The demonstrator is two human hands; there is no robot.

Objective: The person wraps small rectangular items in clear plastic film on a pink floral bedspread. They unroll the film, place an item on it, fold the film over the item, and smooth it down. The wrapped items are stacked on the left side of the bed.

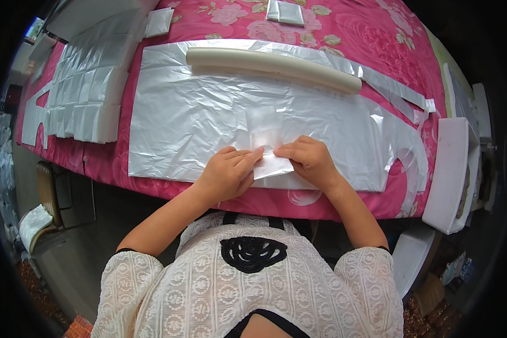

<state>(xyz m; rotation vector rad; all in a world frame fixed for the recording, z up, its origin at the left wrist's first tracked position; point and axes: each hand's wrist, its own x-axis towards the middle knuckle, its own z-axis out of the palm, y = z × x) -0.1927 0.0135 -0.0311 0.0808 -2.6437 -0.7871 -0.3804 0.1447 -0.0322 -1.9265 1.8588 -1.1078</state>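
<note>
Between my two hands a small folded piece of white plastic film [272,167] is held above a large spread stack of plastic sheets. My left hand [232,171] pinches its left edge with thumb and fingers. On the other side, my right hand [308,162] grips the right edge near its top. A clear plastic packet [265,122] lies just beyond the fingertips, its near end partly behind the folded film. Under both hands spreads the wide plastic sheeting [186,122], creased and shiny, with curved cut-outs and strap-like strips at its right end. A long cream-coloured tube [274,69] rests across its far side.
A pink flowered tablecloth [380,55] covers the table. Rows of folded plastic packets [91,93] are piled at left. Single folded packets lie at the far edge, one at the left [159,22] and another near the middle [285,12]. A white foam box [445,173] stands at right.
</note>
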